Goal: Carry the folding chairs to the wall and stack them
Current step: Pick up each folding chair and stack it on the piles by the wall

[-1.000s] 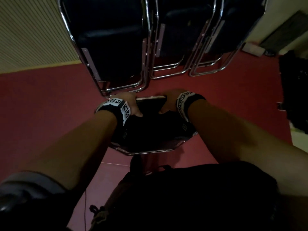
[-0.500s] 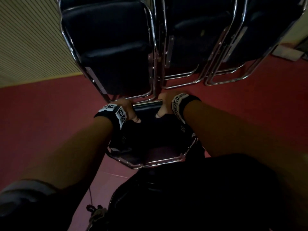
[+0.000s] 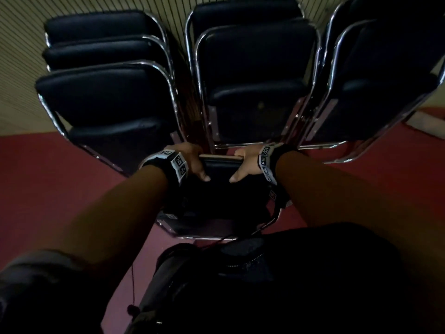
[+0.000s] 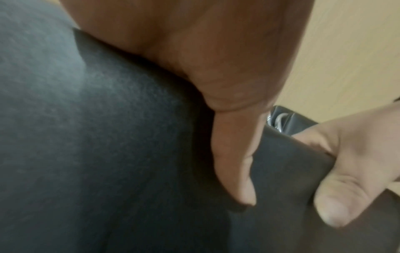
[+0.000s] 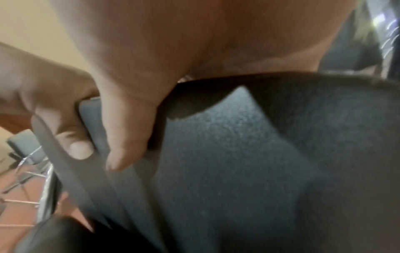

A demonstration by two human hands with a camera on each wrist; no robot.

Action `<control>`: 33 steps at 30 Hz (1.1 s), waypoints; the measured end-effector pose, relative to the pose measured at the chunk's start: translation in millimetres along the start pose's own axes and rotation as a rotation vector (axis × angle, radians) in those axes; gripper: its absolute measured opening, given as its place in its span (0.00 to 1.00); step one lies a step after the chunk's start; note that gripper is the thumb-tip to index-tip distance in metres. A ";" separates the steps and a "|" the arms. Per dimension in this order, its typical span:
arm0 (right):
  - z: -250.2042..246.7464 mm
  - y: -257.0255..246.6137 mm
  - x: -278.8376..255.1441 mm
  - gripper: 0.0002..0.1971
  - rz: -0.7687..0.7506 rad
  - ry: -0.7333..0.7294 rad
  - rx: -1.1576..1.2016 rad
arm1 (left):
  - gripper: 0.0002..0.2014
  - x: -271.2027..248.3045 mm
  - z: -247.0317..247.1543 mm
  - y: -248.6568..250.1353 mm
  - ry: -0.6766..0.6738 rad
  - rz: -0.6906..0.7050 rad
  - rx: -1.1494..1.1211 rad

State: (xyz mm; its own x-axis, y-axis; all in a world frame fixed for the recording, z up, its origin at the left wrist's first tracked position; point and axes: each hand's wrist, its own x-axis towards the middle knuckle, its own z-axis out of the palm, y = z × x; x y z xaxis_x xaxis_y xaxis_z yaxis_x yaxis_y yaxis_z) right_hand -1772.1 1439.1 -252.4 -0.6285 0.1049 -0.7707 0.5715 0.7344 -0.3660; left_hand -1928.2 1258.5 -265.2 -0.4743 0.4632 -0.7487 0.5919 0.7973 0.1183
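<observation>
I hold a folded chair [image 3: 224, 196], black padding on a chrome frame, by its top edge in front of my body. My left hand [image 3: 192, 162] grips the left part of that edge, thumb laid on the black cushion [image 4: 108, 137]. My right hand [image 3: 245, 162] grips the right part, thumb likewise on the padding [image 5: 238, 154]. In each wrist view the other hand shows beside the thumb, and the fingers behind the edge are hidden. Just beyond the held chair, three stacks of folded chairs lean on the wall: left [image 3: 108, 97], middle [image 3: 255, 80], right [image 3: 385, 75].
The ribbed beige wall [image 3: 21, 68] rises behind the stacks. Red floor [image 3: 48, 189] spreads to the left and right of the held chair. A black bag [image 3: 265, 285] hangs at my waist below the arms. A pale object [image 3: 426, 121] lies on the floor at far right.
The held chair and both hands have come nearer to the stacks at the wall, which now fill the upper view. Both grips on the top edge are unchanged.
</observation>
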 end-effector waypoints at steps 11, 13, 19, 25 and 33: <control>-130.3 90.2 2.2 0.34 0.165 0.175 -0.134 | 0.36 53.5 -80.9 121.3 0.233 0.184 0.012; -139.6 93.7 4.0 0.35 0.199 0.200 -0.150 | 0.35 63.7 -88.2 127.1 0.242 0.201 0.018; -152.7 90.6 30.9 0.31 0.178 0.201 -0.095 | 0.35 93.1 -111.9 115.7 0.145 0.169 0.000; -185.2 101.2 58.5 0.33 0.117 0.153 -0.070 | 0.36 118.3 -136.6 125.5 0.075 0.103 -0.052; -257.7 131.9 93.5 0.38 -0.049 0.106 -0.121 | 0.34 145.4 -191.1 158.5 0.075 -0.044 -0.125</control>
State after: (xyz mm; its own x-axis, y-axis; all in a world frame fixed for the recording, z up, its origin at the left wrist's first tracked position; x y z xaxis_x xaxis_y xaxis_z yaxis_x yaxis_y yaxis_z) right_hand -1891.4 1718.5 -238.4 -0.7098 0.1326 -0.6918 0.4751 0.8152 -0.3312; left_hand -2027.9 1526.1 -230.6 -0.5483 0.4504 -0.7047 0.4858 0.8574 0.1700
